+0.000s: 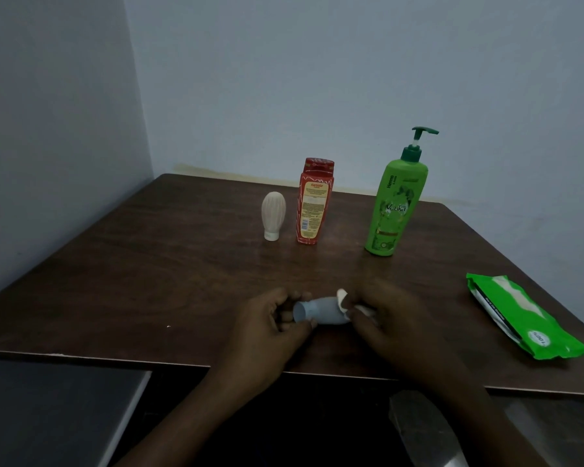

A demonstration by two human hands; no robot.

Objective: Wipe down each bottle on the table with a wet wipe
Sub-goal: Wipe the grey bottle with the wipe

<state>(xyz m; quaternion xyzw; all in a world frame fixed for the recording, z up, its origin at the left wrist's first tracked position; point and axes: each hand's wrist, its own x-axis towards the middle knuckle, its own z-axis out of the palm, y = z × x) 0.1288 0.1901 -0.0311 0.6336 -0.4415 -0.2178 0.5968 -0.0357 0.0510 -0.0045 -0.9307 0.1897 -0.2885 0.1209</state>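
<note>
Head view of a dark wooden table (pixel 149 264) set in a wall corner. At 6 o'clock, near the front edge, a small white bottle (pixel 321 310) lies on its side between both hands, its round end toward 9 o'clock. The left hand (pixel 267 325) pinches that end, fingers curled around it. The right hand (pixel 395 321) closes over the other end, fingers pressing a white wipe (pixel 343 298) against the bottle; only folds of the wipe show past the fingers. At 12 o'clock a pale ribbed bottle (pixel 273 214) stands on its cap, just beside a red bottle (pixel 314 202), upright with its label facing the camera. At 1 o'clock, apart from these, stands a tall green pump bottle (pixel 397 200). At 3 o'clock a green wipes pack (pixel 526 318) lies flat near the table's right edge.
</note>
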